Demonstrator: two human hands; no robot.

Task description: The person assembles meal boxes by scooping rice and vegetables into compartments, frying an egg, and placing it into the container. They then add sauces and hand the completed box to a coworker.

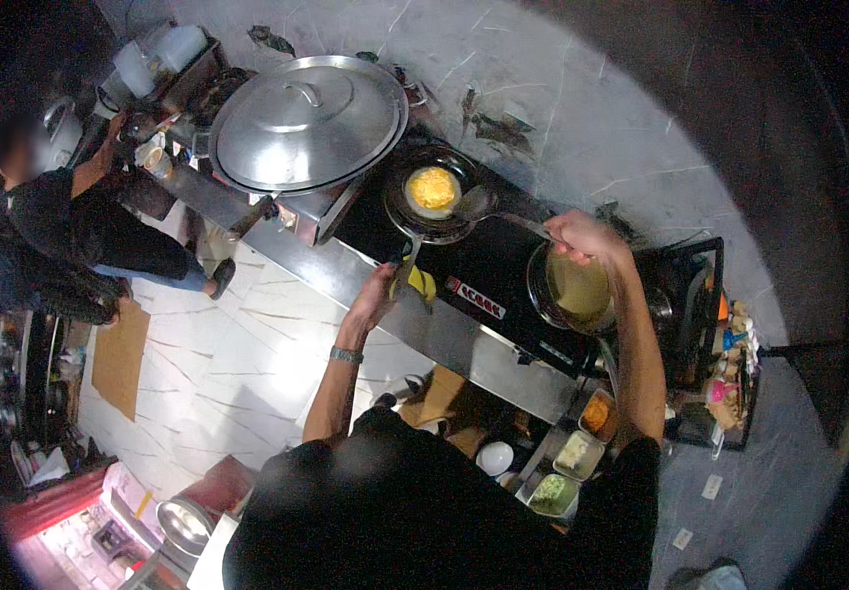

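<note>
A dark frying pan [397, 208] stands on the black stove, with a round egg [433, 187] in it, yellow in the middle with a whitish rim. My left hand [373, 297] is closed round the pan's handle, and a yellow cloth [422, 283] hangs beside it. My right hand [582, 236] grips the handle of a long metal ladle [475, 203]. The ladle's rounded head is over the pan's right edge, close to the egg. Below my right hand, a second pan [579, 293] holds pale yellow liquid; my forearm covers part of it.
A large lidded metal pot [308, 123] stands left of the frying pan. Containers with orange, white and green food [554, 494] line the counter near my right elbow. At the far left another person [100, 221] stands by the counter. A marbled wall [582, 108] rises behind the stove.
</note>
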